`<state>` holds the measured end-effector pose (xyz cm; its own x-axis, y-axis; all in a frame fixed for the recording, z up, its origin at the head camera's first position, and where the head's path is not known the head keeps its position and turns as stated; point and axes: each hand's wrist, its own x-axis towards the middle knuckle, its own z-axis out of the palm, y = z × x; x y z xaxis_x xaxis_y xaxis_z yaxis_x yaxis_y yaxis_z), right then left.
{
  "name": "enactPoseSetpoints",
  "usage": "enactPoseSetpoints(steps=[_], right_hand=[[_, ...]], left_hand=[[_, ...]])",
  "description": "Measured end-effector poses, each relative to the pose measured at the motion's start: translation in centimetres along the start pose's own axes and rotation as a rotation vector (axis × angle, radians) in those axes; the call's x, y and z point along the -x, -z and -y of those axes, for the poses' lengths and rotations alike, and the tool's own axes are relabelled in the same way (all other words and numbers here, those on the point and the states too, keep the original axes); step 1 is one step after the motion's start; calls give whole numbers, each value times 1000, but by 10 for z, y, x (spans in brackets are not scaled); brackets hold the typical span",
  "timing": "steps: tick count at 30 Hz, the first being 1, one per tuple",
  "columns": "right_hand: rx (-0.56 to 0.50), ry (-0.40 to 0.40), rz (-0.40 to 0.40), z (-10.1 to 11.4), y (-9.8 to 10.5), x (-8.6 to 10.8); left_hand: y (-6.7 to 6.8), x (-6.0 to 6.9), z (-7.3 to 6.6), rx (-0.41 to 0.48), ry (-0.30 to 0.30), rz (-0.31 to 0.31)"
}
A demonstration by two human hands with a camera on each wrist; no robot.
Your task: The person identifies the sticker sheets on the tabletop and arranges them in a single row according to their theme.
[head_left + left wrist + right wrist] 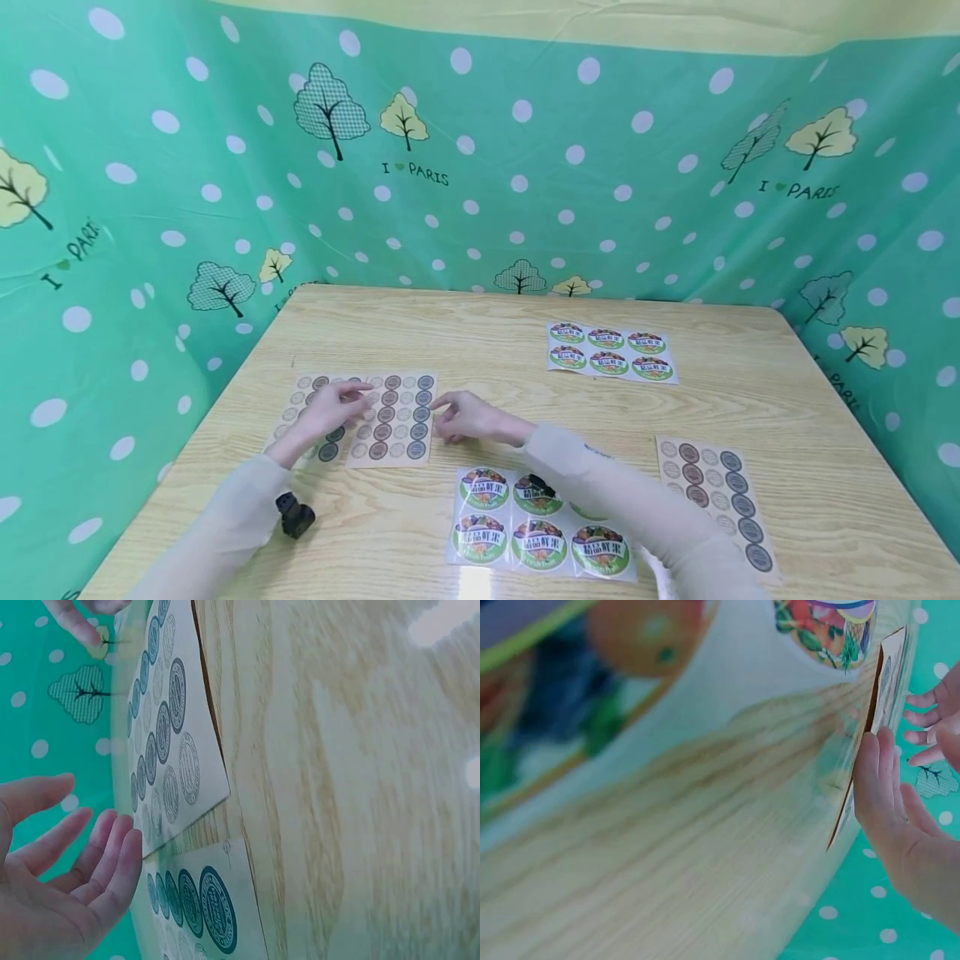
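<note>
Five sticker sheets on the table [420, 333]: three with stamp-style rounds, two with fruit labels.

Stamp sheets: left-hand sheet [291, 414] and middle sheet [397, 437] sit side by side toward the left edge; right-hand sheet [708, 492] is over near the right edge, angled, partly under the right sleeve [630, 508]. Middle one reads as 4 columns x 5 rows, pale columns alternating with brown and dark; a few rounds are behind fingers.

Fruit sheets: near fruit sheet [538, 546] by the front edge, about mid-width, 6 labels in 2 rows of 3, some hidden by the sleeve. Back fruit sheet [611, 352] right of centre toward the back edge, also 6, all visible.

Left hand [337, 408]: over the stamp pair where they meet, fingers spread and slightly bent, nothing gripped. Right hand [465, 417]: at the middle sheet's right edge, index reaching to it, fingers loose, nothing gripped. Can't tell if either touches paper.

Black devices: 2, one at the left wrist [296, 517], one at the right.

Left wrist view adds the left palm and a wedge of bare wood between the pair's near corners; head view hides most of that join. Right wrist view gets the middle sheet almost edge-on, right fingers nearly straight beside it.
</note>
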<state>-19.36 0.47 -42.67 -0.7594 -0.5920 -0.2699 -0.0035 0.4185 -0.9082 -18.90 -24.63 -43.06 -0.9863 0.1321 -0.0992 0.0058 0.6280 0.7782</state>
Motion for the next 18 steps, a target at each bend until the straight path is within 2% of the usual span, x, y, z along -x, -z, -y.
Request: enactPoseSetpoints(steps=[8,13,18], right_hand=[[63,58,24,-3,9,15],[82,99,22,-5,15,24],[110,116,24,-5,23,35]], left_hand=[[-7,3,-12,34,-42,75],[-11,1,-16,5,-87,81],[-16,0,-22,14,-121,95]])
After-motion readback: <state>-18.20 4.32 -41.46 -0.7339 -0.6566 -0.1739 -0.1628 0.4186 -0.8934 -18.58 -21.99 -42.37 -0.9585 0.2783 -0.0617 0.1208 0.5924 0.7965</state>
